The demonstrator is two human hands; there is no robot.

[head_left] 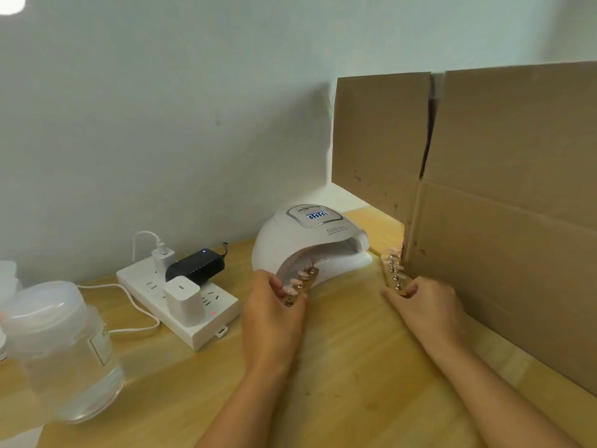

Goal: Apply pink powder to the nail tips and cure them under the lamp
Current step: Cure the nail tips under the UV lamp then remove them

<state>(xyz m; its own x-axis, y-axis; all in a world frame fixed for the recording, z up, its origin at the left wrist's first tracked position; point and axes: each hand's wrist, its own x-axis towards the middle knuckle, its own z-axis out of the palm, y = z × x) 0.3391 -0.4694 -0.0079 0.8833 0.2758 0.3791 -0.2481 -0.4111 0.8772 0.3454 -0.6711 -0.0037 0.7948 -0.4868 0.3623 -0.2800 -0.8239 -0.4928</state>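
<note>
A white curing lamp (310,240) stands on the wooden table (349,376), its display lit and its opening facing me. My left hand (274,315) grips a wooden strip (302,284) that carries several pale pink nail tips on metal studs; the strip's far end sits at the mouth of the lamp. My right hand (426,307) grips a second strip (394,273) of nail tips, which lies on the table to the right of the lamp, close to the cardboard.
A cardboard sheet (504,202) stands upright along the right side. A white power strip (181,295) with chargers and a black adapter lies left of the lamp. A clear lidded jar (68,350) stands at the near left. A white wall is behind.
</note>
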